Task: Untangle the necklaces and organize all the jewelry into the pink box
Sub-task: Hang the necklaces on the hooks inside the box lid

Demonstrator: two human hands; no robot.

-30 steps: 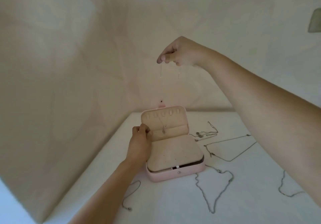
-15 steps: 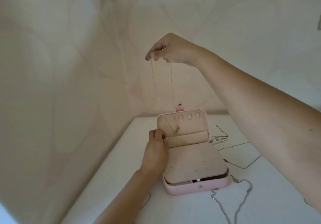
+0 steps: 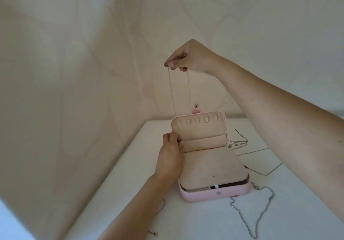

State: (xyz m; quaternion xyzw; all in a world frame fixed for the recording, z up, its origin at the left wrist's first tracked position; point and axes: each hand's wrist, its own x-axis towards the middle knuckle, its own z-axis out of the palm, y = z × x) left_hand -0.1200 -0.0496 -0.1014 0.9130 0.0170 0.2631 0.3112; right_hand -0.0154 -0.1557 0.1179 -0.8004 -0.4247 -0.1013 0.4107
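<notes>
The right hand (image 3: 191,57) pinched a thin necklace (image 3: 189,89), its two strands hanging down over the open pink box (image 3: 204,196) on the table (image 3: 130,184). The left hand (image 3: 170,158) gripped the lid's (image 3: 202,130) left edge with curled fingers.

The box (image 3: 214,196) sits on the table (image 3: 195,223), with necklaces (image 3: 239,143) lying right of and before it.

The right hand (image 3: 189,57) is raised on an outstretched bare arm, fingers curled down, pinching a thin pale-gold chain necklace (image 3: 171,90). The left hand (image 3: 170,158), lower, grips the lid edge of a pink rectangular jewelry box (image 3: 204,196).
</notes>
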